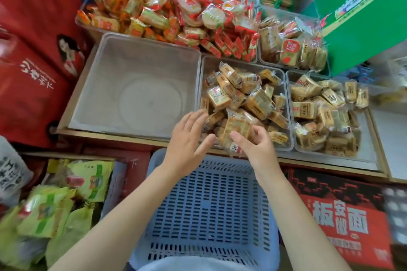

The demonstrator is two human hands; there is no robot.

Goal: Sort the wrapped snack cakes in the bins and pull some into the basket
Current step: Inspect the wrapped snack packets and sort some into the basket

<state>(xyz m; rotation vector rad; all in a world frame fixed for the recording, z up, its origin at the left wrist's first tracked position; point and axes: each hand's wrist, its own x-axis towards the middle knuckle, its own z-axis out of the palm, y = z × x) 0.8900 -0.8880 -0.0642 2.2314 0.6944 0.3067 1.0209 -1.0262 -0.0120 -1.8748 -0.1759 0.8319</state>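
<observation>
Pulling now: our right hand [253,141] grips a wrapped snack cake [236,132] at the middle bin's [204,66] near edge, left hand [189,136] spread wide beside it; next, drop it into the near blue basket [207,204].

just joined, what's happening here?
A person is working at the middle bin of wrapped snack cakes. The right hand grips a cake at the bin's near edge, just above the blue basket. The left hand is open beside it, fingers spread. No cakes show in the basket yet. The large bin to the left holds nothing; the other bins are full.
</observation>
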